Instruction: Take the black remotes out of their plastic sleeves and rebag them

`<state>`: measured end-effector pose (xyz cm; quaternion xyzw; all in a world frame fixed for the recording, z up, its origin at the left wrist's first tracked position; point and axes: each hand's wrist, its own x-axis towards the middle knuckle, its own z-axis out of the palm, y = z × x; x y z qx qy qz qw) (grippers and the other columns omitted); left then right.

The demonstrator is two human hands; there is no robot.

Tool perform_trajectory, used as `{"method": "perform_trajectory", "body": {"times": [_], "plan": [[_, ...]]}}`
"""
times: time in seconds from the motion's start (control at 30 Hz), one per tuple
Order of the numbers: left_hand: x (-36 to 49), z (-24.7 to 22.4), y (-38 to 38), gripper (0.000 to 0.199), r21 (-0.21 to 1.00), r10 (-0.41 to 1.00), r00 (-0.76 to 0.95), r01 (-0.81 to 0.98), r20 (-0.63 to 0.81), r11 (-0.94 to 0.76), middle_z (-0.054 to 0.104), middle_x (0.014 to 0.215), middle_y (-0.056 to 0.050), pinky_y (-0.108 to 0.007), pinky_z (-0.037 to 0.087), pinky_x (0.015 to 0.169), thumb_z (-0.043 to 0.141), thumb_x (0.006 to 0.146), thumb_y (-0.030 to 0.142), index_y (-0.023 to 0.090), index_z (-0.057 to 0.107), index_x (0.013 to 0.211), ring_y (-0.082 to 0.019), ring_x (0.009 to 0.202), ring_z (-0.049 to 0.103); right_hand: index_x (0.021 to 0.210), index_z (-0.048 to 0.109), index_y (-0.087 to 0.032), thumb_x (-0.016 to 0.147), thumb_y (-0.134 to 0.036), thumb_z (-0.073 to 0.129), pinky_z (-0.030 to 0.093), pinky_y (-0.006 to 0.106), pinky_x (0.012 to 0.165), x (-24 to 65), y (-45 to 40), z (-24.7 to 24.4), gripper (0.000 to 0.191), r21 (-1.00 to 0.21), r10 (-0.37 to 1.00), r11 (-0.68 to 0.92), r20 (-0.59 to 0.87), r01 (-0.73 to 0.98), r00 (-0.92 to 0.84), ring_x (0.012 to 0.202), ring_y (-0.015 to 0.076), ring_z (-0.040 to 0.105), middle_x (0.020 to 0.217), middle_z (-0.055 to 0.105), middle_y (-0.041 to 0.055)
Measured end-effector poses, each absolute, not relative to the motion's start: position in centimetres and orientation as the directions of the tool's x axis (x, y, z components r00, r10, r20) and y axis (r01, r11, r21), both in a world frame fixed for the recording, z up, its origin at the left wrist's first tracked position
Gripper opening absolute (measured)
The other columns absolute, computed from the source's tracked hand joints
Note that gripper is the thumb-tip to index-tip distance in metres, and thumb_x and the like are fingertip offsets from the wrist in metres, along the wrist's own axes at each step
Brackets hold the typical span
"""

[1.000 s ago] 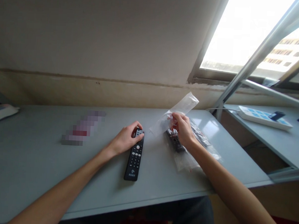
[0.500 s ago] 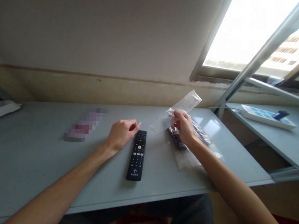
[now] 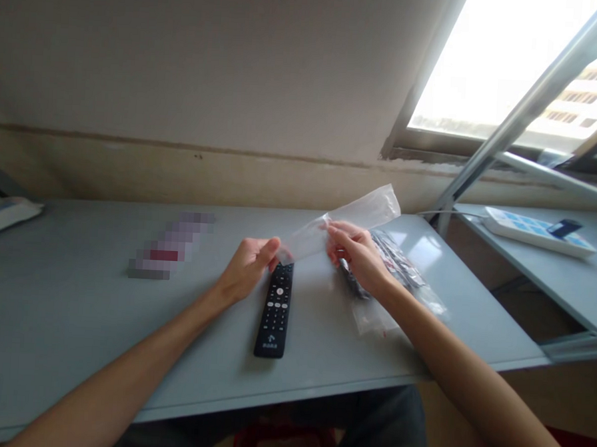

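A long clear plastic bag [image 3: 305,240] stretches between my two hands above the desk. My left hand [image 3: 249,264] pinches its near-left end between thumb and fingers. Farther along the bag, my right hand [image 3: 354,250] grips it, and the rest sticks out beyond toward the wall. Below the left end lies a black remote control [image 3: 273,315], buttons up, its top edge close to my left fingers. Under and behind my right hand sits a pile of bagged remotes [image 3: 399,265] in clear plastic, partly hidden by that hand.
A pixelated flat item [image 3: 170,247] lies left on the grey desk [image 3: 200,372]. At the far left is a white object [image 3: 9,215]. A white power strip [image 3: 538,233] rests on the adjoining desk at right, beyond a metal frame post [image 3: 487,153].
My right hand has drawn the plastic bag leftward from the pile. My left hand has moved slightly right and taken hold of the bag's end. The black remote has stayed put.
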<state>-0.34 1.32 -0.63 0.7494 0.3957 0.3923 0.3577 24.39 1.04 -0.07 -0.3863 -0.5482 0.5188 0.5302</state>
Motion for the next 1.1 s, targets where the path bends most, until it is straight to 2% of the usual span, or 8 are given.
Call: {"method": "perform_trajectory", "body": {"times": [0.13, 0.23, 0.33, 0.47, 0.57, 0.77, 1.0, 1.1], "plan": [[0.0, -0.4, 1.3, 0.073, 0.859, 0.853, 0.408, 0.251, 0.326, -0.447, 0.067, 0.074, -0.004, -0.028, 0.042, 0.061, 0.042, 0.093, 0.079, 0.017, 0.08, 0.099, -0.018, 0.068, 0.057, 0.106, 0.073, -0.017, 0.085, -0.054, 0.077, 0.042, 0.023, 0.047, 24.1, 1.0, -0.6, 0.042, -0.979, 0.974, 0.165, 0.181, -0.119, -0.136, 0.05, 0.0111, 0.054, 0.066, 0.067, -0.001], [0.5, -0.4, 1.3, 0.037, 0.874, 0.906, 0.205, 0.255, 0.37, -0.415, 0.069, 0.076, -0.002, -0.026, 0.046, 0.062, 0.07, 0.088, 0.054, 0.017, 0.077, 0.086, -0.015, 0.067, 0.059, 0.102, 0.074, -0.018, 0.087, -0.057, 0.074, 0.044, 0.024, 0.048, 23.9, 1.0, -0.8, 0.042, -0.976, 0.97, 0.167, 0.189, -0.141, -0.156, 0.053, 0.012, 0.058, 0.072, 0.07, 0.0015], [0.5, -0.5, 1.9, 0.024, 0.914, 0.918, 0.02, 0.092, 0.395, -0.395, 0.067, 0.074, -0.001, -0.025, 0.051, 0.061, 0.075, 0.084, 0.041, 0.017, 0.073, 0.08, -0.013, 0.064, 0.059, 0.095, 0.077, -0.017, 0.094, -0.059, 0.063, 0.043, 0.024, 0.048, 24.0, 1.0, -0.7, 0.044, -0.961, 0.967, 0.183, 0.214, -0.209, -0.137, 0.056, 0.0125, 0.058, 0.07, 0.064, 0.0014], [-0.2, -0.4, 2.9, 0.023, 0.933, 0.949, -0.1, -0.18, 0.298, -0.311, 0.068, 0.075, -0.001, -0.026, 0.055, 0.056, 0.079, 0.078, 0.038, 0.017, 0.07, 0.079, -0.016, 0.068, 0.066, 0.089, 0.078, -0.015, 0.096, -0.053, 0.059, 0.042, 0.025, 0.049, 24.4, 1.2, -0.7, 0.043, -0.965, 0.967, 0.177, 0.208, -0.196, -0.149, 0.057, 0.0131, 0.056, 0.066, 0.06, 0.0015], [-0.7, -0.1, 3.2, 0.025, 0.927, 0.976, -0.094, -0.304, 0.199, -0.218, 0.067, 0.071, 0.0, -0.026, 0.054, 0.05, 0.081, 0.073, 0.037, 0.017, 0.066, 0.076, -0.016, 0.061, 0.066, 0.107, 0.073, -0.019, 0.094, -0.054, 0.063, 0.043, 0.025, 0.049, 24.6, 1.4, -0.7, 0.039, -0.973, 0.982, 0.142, 0.161, -0.18, -0.096, 0.061, 0.0138, 0.06, 0.077, 0.064, 0.0015], [-1.0, 0.0, 3.2, 0.03, 0.924, 0.984, 0.095, -0.368, 0.149, -0.104, 0.059, 0.057, 0.004, -0.025, 0.051, 0.047, 0.083, 0.074, 0.038, 0.018, 0.06, 0.074, -0.013, 0.049, 0.059, 0.137, 0.048, -0.028, 0.087, -0.064, 0.07, 0.054, 0.027, 0.056, 24.4, 1.7, -0.6, 0.065, -0.958, 0.996, 0.091, 0.084, -0.272, 0.037, 0.084, 0.0214, 0.073, 0.111, 0.072, 0.0081], [-1.4, -0.7, 3.9, 0.027, 0.94, 0.989, 0.068, -0.325, 0.128, -0.1, 0.039, 0.045, 0.011, -0.02, 0.036, 0.043, 0.086, 0.075, 0.036, 0.017, 0.067, 0.077, -0.005, 0.041, 0.034, 0.1, 0.065, -0.019, 0.074, -0.045, 0.084, 0.045, 0.02, 0.047, 25.5, 2.1, -0.6, 0.041, -0.96, 0.99, 0.097, 0.065, -0.264, 0.125, 0.061, 0.0134, 0.067, 0.072, 0.067, -0.0012], [-1.7, -1.0, 4.4, 0.027, 0.943, 0.993, -0.02, -0.312, 0.117, -0.118, 0.035, 0.047, 0.011, -0.019, 0.035, 0.043, 0.087, 0.071, 0.034, 0.015, 0.07, 0.077, -0.005, 0.043, 0.031, 0.111, 0.064, -0.021, 0.073, -0.042, 0.085, 0.046, 0.021, 0.047, 25.7, 2.0, -0.5, 0.048, -0.971, 0.988, 0.103, 0.076, -0.215, 0.132, 0.06, 0.0152, 0.07, 0.073, 0.07, -0.0017]]}}
